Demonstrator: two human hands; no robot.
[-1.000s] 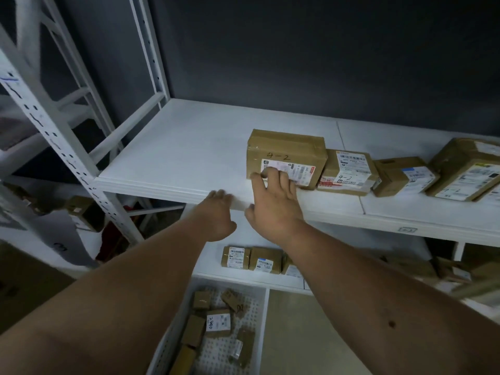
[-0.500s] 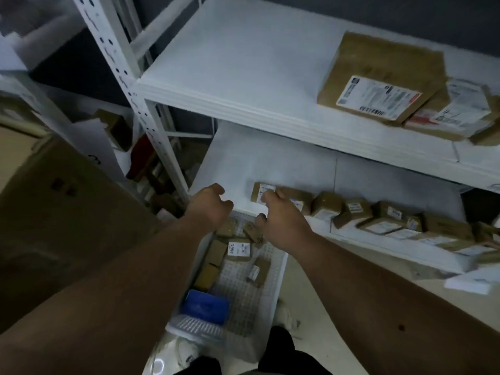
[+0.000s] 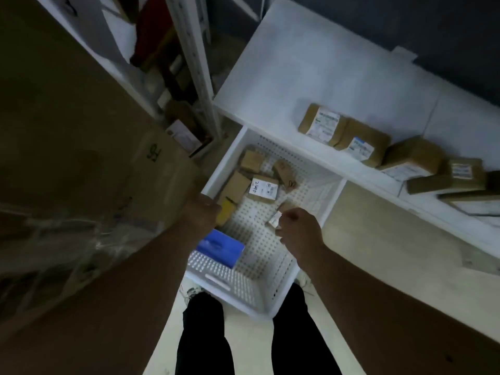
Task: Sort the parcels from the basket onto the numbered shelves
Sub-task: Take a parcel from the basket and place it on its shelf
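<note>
Hands over the basket point(image 3: 331, 190), and this looks like the picking step: one more parcel to be chosen and carried off to a shelf. The right hand point(image 3: 299, 230) hangs above the perforated floor with its fingers curled loosely, and just past the fingertips lies a small parcel point(image 3: 276, 219) with a pale label; whether the fingers touch it or merely hover I cannot tell, and nothing shows a firm grip. The left hand point(image 3: 201, 213) sits at the basket's near left wall, knuckles up, fingers curled under and hidden, so its hold, if any, cannot be told; a yellowish packet point(image 3: 226, 211) lies just beyond it. Further out from both hands a cluster of brown boxes fills the far corner, among them a labelled box point(image 3: 263, 186) with handwritten digits on its white sticker, a plain box point(image 3: 235, 185) beside it and another small box point(image 3: 251, 161) beyond. A blue pack point(image 3: 220, 247) lies near the left wrist. To my eye the next move calls for closing the right fingers on that small parcel, lifting it clear and reading its number. Beyond the basket, past the right fingertips, the lower shelf point(image 3: 297, 71) already carries a row of taped parcels point(image 3: 359, 143) lined along its front edge.
</note>
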